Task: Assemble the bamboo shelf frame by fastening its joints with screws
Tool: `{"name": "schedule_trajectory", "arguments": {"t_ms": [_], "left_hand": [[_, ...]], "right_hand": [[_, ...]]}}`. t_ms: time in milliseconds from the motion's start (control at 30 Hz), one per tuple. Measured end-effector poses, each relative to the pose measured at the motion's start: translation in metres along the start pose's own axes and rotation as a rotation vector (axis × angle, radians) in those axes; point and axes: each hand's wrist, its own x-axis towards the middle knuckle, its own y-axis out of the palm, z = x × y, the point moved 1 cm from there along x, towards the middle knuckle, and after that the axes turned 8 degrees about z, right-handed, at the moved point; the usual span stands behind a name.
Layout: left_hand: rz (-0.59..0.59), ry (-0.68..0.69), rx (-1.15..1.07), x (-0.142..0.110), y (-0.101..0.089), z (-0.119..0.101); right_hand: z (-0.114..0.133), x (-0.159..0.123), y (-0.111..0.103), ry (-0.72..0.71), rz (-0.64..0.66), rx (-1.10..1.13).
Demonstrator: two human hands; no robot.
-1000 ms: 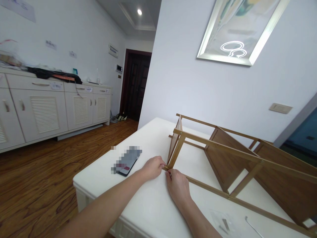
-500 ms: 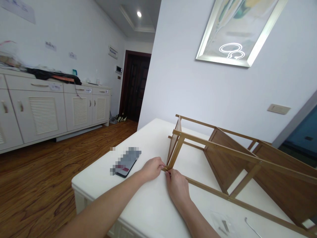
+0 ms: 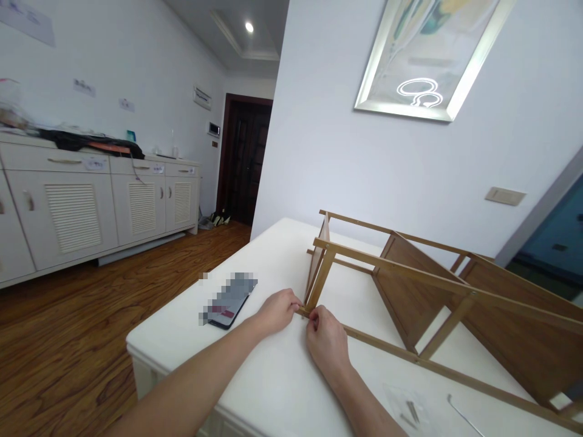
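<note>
A wooden shelf rack [image 3: 423, 291] lies on its side on the white table [image 3: 273, 388]. My left hand [image 3: 277, 309] is closed on the near lower corner of the rack's frame, fingers pinching the end of the bottom rail. My right hand [image 3: 325, 343] rests on the table beside it, thumb and fingers pinched at the same corner joint. What they pinch there is too small to make out.
A phone [image 3: 228, 300] lies on the table left of my hands. A small bag of screws [image 3: 410, 413] and a hex key [image 3: 462, 413] lie near the front right. White cabinets [image 3: 91, 206] line the left wall across a wooden floor.
The view has shifted slightly left and down. My right hand has edged closer to the corner joint; my left hand stays on the frame's end.
</note>
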Motion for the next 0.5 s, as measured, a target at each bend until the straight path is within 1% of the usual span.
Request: {"name": "schedule_trajectory", "arguments": {"t_ms": [67,167,233,300,433,500], "left_hand": [[-0.002,-0.005,-0.009,0.000,0.001,0.000],[-0.013,-0.011,-0.022,0.001,0.001,0.000],[-0.030,-0.019,-0.025,0.000,0.000,-0.001],[-0.059,-0.034,-0.022,-0.002,-0.001,-0.004],[-0.148,-0.066,0.025,-0.015,-0.003,-0.015],[-0.128,-0.064,0.091,-0.022,-0.001,-0.023]], "right_hand": [[-0.004,0.002,-0.002,-0.014,-0.064,0.019],[-0.011,0.007,-0.004,-0.096,-0.192,0.015],[-0.015,0.009,-0.004,-0.129,-0.239,0.012],[-0.017,0.011,-0.004,-0.124,-0.245,0.021],[-0.017,0.012,-0.004,-0.063,-0.207,0.045],[-0.017,0.011,-0.005,-0.032,-0.184,0.045]]}}
